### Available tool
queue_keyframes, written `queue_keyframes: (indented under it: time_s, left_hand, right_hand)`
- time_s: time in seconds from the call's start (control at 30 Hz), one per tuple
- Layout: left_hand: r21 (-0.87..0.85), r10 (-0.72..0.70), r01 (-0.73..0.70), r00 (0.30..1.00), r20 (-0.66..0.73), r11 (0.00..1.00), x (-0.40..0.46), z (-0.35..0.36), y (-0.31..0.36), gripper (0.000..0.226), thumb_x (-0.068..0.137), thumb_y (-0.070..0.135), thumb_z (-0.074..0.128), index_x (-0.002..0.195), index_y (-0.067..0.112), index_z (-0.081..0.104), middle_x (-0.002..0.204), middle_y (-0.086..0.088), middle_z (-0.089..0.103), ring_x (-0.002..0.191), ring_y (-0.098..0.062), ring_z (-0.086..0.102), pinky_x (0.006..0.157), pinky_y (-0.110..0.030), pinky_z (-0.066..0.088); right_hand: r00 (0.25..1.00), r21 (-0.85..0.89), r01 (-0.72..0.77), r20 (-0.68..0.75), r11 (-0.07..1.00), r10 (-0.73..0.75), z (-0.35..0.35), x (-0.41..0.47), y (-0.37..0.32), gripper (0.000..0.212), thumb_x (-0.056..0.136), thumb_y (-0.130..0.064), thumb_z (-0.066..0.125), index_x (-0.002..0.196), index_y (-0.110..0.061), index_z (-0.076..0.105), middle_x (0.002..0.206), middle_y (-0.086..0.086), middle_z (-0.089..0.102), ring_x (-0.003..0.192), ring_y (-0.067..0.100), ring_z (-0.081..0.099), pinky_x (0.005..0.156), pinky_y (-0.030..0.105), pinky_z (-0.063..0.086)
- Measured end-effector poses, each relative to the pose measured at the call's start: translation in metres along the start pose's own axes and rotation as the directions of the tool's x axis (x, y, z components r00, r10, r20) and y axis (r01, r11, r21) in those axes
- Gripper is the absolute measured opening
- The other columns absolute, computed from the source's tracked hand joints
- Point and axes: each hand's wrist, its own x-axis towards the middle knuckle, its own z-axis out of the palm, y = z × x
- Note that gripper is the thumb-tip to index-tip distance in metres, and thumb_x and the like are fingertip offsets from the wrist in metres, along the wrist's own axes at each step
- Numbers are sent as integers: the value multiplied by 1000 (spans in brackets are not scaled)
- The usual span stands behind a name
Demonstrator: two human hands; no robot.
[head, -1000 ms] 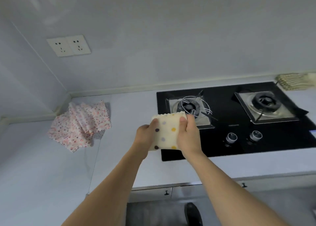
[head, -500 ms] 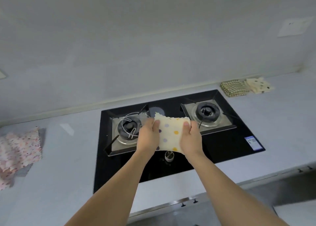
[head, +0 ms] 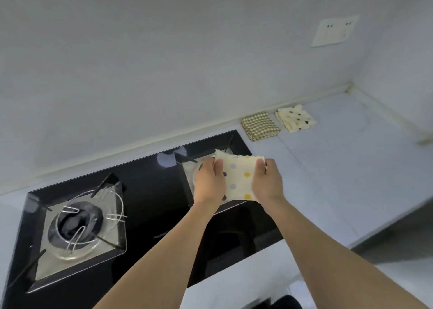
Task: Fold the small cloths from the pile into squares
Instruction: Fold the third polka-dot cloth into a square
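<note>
Pale grey walls meet in a corner above a light countertop [head: 339, 168], and a white double socket [head: 334, 31] sits high on the back wall to the right. Set into the countertop is a black glass stove [head: 152, 203] with two burners: the left burner [head: 79, 224] carries a bent wire ring over its metal tray, while the right burner [head: 189, 168] is mostly hidden behind the hands. Both bare arms reach forward from the lower edge of the view. Between them a folded cream cloth with purple and yellow dots [head: 239, 180] is held up in the air above the right burner, its wavy top edge level and its face turned toward the camera. The left hand [head: 209, 182] pinches the cloth's left edge, thumb on the front and fingers curled behind it. The right hand [head: 267, 180] grips the right edge in the same way, thumb tip lying on the front near the top corner. Farther back on the countertop, close to the wall, lie two folded squares side by side: a green checked cloth [head: 260, 126] just beyond the stove's far right corner, and a cream dotted cloth [head: 296, 119] right beside it, their edges nearly touching.
</note>
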Motion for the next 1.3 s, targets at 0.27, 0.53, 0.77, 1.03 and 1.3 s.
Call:
queue_keyframes:
  time_s: [0.27,0.53,0.77,1.03,1.3]
  left_hand:
    - [-93,-44,49,997,61,994,88,148,79,21,103,35,35,102,20,49,94,0,59,78,-14,58,46,-28,54]
    - [-48,-74,72,997,-27,996,203,290,132,18,103,31,33,98,19,46,89,-1,57,74,-17,59,42,-30,54]
    - [85,-130,141,984,-123,986,290,372,115,27,103,31,29,92,12,45,83,-5,56,69,-27,62,46,-36,56]
    - [436,-94,154,983,-155,886,317,408,78,27,102,39,21,104,21,41,80,-1,59,68,-26,62,64,-39,53]
    - [514,-89,164,982,-167,842,317,410,84,21,103,34,25,108,18,39,89,-6,62,81,-34,60,65,-38,42]
  right_hand:
    - [998,-102,57,-1,993,-58,-92,171,41,31,103,-36,28,99,-11,46,82,0,52,74,20,51,57,31,37]
    - [992,-274,128,54,953,-118,-146,360,77,29,103,-38,26,101,-15,43,88,5,55,77,27,54,66,34,42]
    - [978,-495,206,110,844,-174,-131,470,117,31,103,-37,23,105,-13,43,81,3,50,73,28,48,64,35,39]
    - [964,-609,190,-33,770,-264,-93,490,170,31,103,-36,26,108,-15,48,92,6,62,81,30,59,61,33,36]
    - [987,-607,159,67,779,-149,-97,505,175,35,99,-43,36,128,-28,47,126,5,44,116,30,36,99,41,20]
